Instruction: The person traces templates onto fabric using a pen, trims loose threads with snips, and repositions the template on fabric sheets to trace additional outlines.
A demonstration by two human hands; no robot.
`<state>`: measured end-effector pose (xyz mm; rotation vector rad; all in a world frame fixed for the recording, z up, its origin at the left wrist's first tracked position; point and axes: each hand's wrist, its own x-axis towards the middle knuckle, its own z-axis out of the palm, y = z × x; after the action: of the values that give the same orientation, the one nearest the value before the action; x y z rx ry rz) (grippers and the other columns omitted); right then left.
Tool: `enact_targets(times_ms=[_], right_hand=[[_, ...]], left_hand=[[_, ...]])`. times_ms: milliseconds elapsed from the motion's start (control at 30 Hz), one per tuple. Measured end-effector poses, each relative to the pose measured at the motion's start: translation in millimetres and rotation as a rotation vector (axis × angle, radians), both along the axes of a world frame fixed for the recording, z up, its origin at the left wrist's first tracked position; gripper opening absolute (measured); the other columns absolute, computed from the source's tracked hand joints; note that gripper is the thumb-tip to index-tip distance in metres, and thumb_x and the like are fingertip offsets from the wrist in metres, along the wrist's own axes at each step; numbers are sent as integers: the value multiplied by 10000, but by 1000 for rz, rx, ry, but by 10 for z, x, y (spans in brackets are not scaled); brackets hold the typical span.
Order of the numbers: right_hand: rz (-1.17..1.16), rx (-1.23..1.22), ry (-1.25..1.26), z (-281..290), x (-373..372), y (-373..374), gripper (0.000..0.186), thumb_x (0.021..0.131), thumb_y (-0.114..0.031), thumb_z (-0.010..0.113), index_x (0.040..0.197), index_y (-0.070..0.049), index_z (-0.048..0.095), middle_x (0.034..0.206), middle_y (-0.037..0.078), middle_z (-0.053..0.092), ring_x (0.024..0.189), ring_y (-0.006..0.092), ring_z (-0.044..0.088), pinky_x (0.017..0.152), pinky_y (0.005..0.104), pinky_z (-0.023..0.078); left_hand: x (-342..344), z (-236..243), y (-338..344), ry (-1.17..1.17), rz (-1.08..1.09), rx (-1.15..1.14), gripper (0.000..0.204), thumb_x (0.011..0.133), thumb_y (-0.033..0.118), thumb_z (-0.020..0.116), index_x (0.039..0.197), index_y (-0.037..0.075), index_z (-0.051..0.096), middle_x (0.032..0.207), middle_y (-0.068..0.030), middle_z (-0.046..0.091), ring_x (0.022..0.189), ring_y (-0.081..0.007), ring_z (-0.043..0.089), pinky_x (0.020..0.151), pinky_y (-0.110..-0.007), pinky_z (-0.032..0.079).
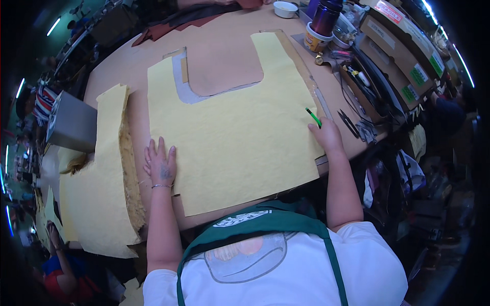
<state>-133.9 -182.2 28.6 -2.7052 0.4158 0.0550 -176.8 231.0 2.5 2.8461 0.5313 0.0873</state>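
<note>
A large yellow sheet (229, 153) with a U-shaped gap at its far side lies in front of me, over grey and brown pieces (180, 66) that show at its edges. My left hand (159, 160) rests on the sheet's left edge, fingers spread. My right hand (327, 135) is closed on a green pencil (313, 116) at the sheet's right edge. Left of it lies another yellow piece (102, 204) with a ragged, thick edge.
The brown table (112, 76) carries a grey box (71, 125) at left, reddish sheets (163, 30) behind, and black scissors (348, 123), cups (317, 36), a tool tray (360, 86) and cardboard boxes (388, 58) at right. A co-worker's arm (66, 270) shows at lower left.
</note>
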Motion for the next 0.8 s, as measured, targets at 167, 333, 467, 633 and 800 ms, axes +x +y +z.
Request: enact_targets(times_ms=[167, 333, 467, 633, 800], right_hand=[[-52, 106, -84, 26, -171, -64, 383, 667, -232, 661, 926, 14, 523, 901, 211, 573, 878, 340, 550, 770, 395, 434], [-54, 163, -190, -69, -160, -104, 398, 644, -191, 687, 911, 8, 469, 864, 193, 559, 848, 330, 553, 735, 369, 432], [-22, 153, -136, -130, -109, -74, 433, 656, -215, 688, 972, 14, 499, 929, 215, 569, 892, 357, 545, 765, 378, 433], [40, 97, -255, -302, -137, -289, 431, 673, -215, 693, 982, 22, 509, 913, 221, 573, 888, 342, 558, 765, 369, 429], [94, 175, -208, -264, -103, -311, 333, 685, -165, 677, 904, 25, 513, 744, 154, 552, 690, 245, 534, 662, 336, 420]], left_hand=[[-78, -22, 92, -7, -107, -8, 527, 837, 420, 438, 1285, 155, 352, 1378, -98, 206, 1283, -288, 130, 956, -589, 111], [-298, -126, 242, -156, -240, 12, 437, 849, 252, 443, 1246, 76, 390, 1314, -139, 317, 1228, -296, 259, 992, -436, 209], [-635, -154, 472, -216, -147, 70, 379, 837, 142, 423, 1202, 42, 427, 1260, -163, 377, 1165, -316, 338, 962, -406, 277], [-867, -95, 445, -173, -135, 90, 390, 793, 91, 425, 1179, 44, 430, 1209, -130, 422, 1063, -332, 419, 878, -416, 374], [-1082, 283, 285, 115, -22, 202, 345, 773, 129, 481, 1107, 49, 454, 998, -135, 476, 908, -307, 497, 743, -407, 444]])
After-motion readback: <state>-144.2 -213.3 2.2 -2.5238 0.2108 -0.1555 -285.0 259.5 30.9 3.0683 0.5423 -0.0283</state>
